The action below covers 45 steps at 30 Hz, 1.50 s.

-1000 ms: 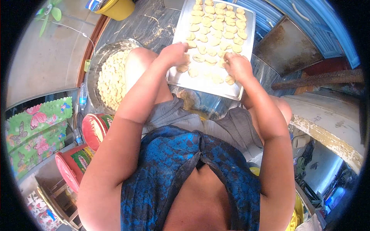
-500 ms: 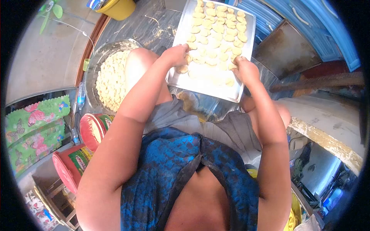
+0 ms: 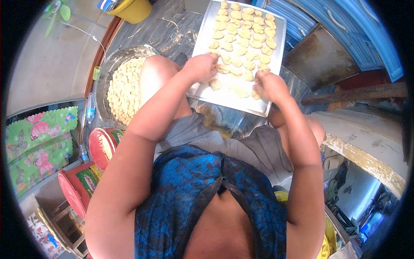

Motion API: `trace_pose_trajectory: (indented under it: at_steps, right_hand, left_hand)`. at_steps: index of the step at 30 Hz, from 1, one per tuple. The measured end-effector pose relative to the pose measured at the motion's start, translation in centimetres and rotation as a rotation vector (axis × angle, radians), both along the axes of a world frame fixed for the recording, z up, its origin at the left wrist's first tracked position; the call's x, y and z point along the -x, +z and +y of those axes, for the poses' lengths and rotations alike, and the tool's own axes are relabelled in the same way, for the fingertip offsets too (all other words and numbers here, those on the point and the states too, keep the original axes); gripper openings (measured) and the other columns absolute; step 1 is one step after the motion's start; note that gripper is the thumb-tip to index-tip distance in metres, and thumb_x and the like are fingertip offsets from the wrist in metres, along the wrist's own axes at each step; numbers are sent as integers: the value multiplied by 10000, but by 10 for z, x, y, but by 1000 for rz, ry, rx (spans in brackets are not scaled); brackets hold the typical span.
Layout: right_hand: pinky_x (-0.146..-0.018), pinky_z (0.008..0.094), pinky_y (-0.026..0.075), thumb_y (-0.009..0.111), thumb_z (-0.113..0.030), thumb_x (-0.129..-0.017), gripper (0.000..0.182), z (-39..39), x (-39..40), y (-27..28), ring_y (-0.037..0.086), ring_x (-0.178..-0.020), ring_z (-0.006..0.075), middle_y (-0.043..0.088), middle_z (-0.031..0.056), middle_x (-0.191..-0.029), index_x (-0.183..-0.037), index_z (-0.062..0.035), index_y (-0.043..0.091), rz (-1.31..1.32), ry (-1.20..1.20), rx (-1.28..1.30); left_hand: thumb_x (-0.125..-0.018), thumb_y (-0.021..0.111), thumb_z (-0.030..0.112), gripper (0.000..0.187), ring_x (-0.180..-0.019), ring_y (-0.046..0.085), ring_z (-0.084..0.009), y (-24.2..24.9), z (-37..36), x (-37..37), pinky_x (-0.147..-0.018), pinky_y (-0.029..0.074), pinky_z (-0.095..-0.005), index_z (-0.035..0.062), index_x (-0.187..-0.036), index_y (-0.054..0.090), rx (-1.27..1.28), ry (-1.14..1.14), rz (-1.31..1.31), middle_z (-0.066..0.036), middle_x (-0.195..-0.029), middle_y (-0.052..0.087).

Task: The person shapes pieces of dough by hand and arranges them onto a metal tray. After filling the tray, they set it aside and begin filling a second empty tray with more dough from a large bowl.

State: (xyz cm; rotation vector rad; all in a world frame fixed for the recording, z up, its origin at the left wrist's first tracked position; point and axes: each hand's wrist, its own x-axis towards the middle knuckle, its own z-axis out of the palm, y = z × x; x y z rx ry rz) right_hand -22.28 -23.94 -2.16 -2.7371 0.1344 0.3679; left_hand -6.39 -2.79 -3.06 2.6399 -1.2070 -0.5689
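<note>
A metal tray (image 3: 278, 47) lies in front of me, with rows of pale dough pieces (image 3: 244, 33) on it. My left hand (image 3: 202, 67) is over the tray's left side, fingers bent together at a dough piece; whether it grips one is hidden. On the right side of the tray, my right hand (image 3: 270, 85) has its fingers closed down by another dough piece (image 3: 256, 94) near the front corner. Left of my knee, a large round basin (image 3: 105, 82) holds a heap of similar dough pieces (image 3: 124, 88).
A yellow bucket (image 3: 134, 11) stands at the upper left. Red tubs (image 3: 102, 149) are at the lower left, near a plastic bottle (image 3: 91, 106). Blue slatted panels (image 3: 351, 32) and a brown-stained board (image 3: 322, 56) are at the right, above a worn ledge (image 3: 366, 157).
My left hand has moved slightly right and down over the tray. My right hand has shifted a little down and left, its fingers now lower among the front dough pieces.
</note>
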Motion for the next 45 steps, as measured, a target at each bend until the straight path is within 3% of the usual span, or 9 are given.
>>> trace_pose_trajectory:
  at_steps: [2,7,12,18,26,29,35,39,45]
  right_hand:
    - [-740,422,488,608,-168,-769,200,6,5,-4,611,-894,330,624,156,-929,-942,-68,592,65,82,6]
    - [-769,413,478,587,-170,-797,193,10,3,-25,602,-920,325,618,161,-967,-958,-64,597,180,182,154]
    - [-806,415,459,600,-179,-787,201,10,1,-16,587,-944,298,598,130,-971,-954,-68,596,-71,99,209]
    - [-835,412,438,591,-156,-776,179,35,2,-22,578,-957,284,593,125,-964,-933,-72,574,-86,288,102]
    - [-912,427,391,608,-170,-757,201,16,0,-12,529,-1045,292,581,120,-1002,-933,-74,591,-137,157,85]
    - [-908,416,388,616,-181,-754,189,10,-3,-5,528,-1039,285,578,120,-983,-905,-70,597,-146,114,84]
    - [-903,405,386,605,-203,-767,203,5,-12,-3,537,-1008,272,581,108,-963,-921,-70,613,-143,75,95]
    - [-900,401,389,601,-207,-773,219,8,-13,4,544,-995,272,581,107,-973,-940,-67,619,-150,61,81]
    - [-887,398,396,597,-224,-783,214,10,-13,-7,546,-982,280,591,107,-936,-925,-66,621,-117,123,5]
  left_hand:
    - [-719,643,228,321,-902,590,-325,-5,1,15,-759,480,-429,69,-988,572,101,-260,38,-136,-956,601]
    - [-721,663,245,325,-897,597,-305,-21,-13,43,-754,486,-418,66,-979,580,151,-424,-93,-126,-924,599]
    - [-732,653,233,285,-866,613,-300,-30,-18,41,-726,495,-418,62,-953,593,118,-396,-77,-119,-906,615]
    - [-736,644,244,260,-838,620,-300,-27,-18,42,-710,498,-419,58,-913,599,96,-376,-54,-114,-875,622]
    - [-710,671,291,358,-841,619,-310,-13,-11,38,-709,494,-423,63,-972,585,39,-324,-39,-125,-879,621]
    - [-696,691,293,365,-854,621,-311,3,7,30,-704,489,-431,75,-964,574,-225,-234,20,-135,-876,626]
    - [-707,676,245,356,-879,616,-325,-34,11,25,-724,493,-432,95,-1006,554,-74,-194,-92,-135,-926,622]
    - [-721,655,206,353,-895,615,-323,-10,6,27,-734,495,-426,84,-1030,537,-40,-124,-100,-140,-942,618]
    - [-804,578,178,347,-935,606,-342,-15,31,24,-762,487,-426,55,-1117,492,-219,100,93,-186,-1014,612]
